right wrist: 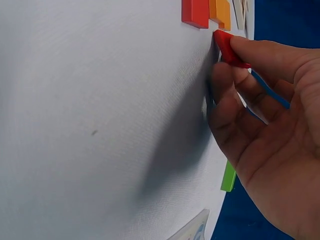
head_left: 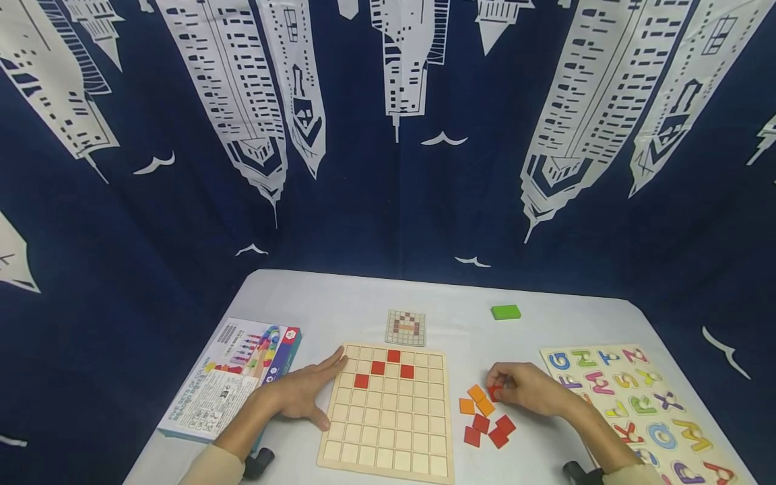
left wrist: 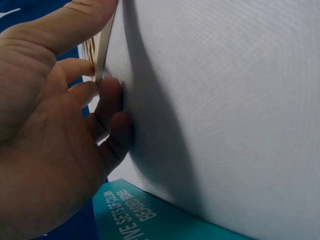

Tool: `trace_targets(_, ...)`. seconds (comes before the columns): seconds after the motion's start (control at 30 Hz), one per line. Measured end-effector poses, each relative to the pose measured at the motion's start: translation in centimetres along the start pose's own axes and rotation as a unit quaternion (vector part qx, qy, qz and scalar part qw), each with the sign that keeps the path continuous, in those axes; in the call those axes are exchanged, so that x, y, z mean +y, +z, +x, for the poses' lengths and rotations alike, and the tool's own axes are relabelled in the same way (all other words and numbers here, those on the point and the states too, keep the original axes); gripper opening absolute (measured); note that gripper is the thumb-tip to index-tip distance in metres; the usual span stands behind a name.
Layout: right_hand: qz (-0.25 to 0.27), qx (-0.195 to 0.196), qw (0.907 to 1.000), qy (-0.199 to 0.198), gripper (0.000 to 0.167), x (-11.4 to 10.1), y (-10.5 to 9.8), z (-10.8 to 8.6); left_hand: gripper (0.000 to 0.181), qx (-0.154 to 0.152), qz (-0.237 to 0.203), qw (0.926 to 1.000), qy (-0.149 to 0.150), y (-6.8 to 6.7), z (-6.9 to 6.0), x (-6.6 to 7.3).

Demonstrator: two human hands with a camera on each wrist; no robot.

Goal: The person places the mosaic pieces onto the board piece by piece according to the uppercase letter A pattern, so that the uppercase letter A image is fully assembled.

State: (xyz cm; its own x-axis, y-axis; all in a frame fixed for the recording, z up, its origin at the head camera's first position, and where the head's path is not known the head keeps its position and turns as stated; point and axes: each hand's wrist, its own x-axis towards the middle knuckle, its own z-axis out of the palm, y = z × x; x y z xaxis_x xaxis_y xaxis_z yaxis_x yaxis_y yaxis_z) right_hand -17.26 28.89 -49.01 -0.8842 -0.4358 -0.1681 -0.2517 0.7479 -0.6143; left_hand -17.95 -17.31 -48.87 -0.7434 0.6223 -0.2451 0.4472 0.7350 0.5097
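A wooden grid board (head_left: 388, 417) lies on the table, with several red square tiles (head_left: 378, 368) in its upper cells. My left hand (head_left: 300, 392) rests along the board's left edge, thumb and fingers spread. In the left wrist view that hand (left wrist: 55, 130) has its fingertips near the board's side. To the right of the board my right hand (head_left: 533, 389) pinches a red tile (right wrist: 229, 50) between thumb and fingers, tilted at the table surface. Beside it lie orange tiles (head_left: 467, 406) and several loose red tiles (head_left: 472, 436).
Behind the board lies a small pattern card (head_left: 405, 328). A green block (head_left: 506, 312) sits at the back right. An illustrated box (head_left: 233, 377) stands on the left, and an alphabet board (head_left: 642, 404) occupies the right side. A dark blue printed cloth (head_left: 388, 202) hangs behind the table.
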Motion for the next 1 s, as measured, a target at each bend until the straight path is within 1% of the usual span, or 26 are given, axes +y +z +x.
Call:
trace_targets(0.23, 0.016, 0.006, 0.9998, 0.007, 0.014, -0.14, -0.06, 0.07, 0.12, -0.001, 0.002, 1.0, 0.005, -0.18, 0.07, 0.14)
trace_targets(0.57, 0.078, 0.016, 0.9967, 0.015, 0.014, -0.33, -0.04, 0.03, 0.12, 0.0, 0.0, 1.0, 0.003, 0.1, 0.11, -0.15)
trace_targets(0.73, 0.103, 0.014, 0.9945, 0.013, 0.016, -0.31, 0.06, 0.07, 0.12, 0.002, -0.001, 1.0, 0.0, 0.17, 0.06, -0.13)
trace_targets(0.8, 0.106, 0.014, 0.9942, 0.012, 0.017, -0.23, 0.13, 0.11, 0.12, 0.002, -0.001, 1.0, -0.001, 0.19, 0.04, -0.09)
trace_targets(1.0, 0.127, 0.009, 0.9919, -0.007, 0.017, -0.21, 0.26, 0.26, 0.12, 0.003, 0.001, 1.0, -0.002, 0.18, 0.06, -0.01)
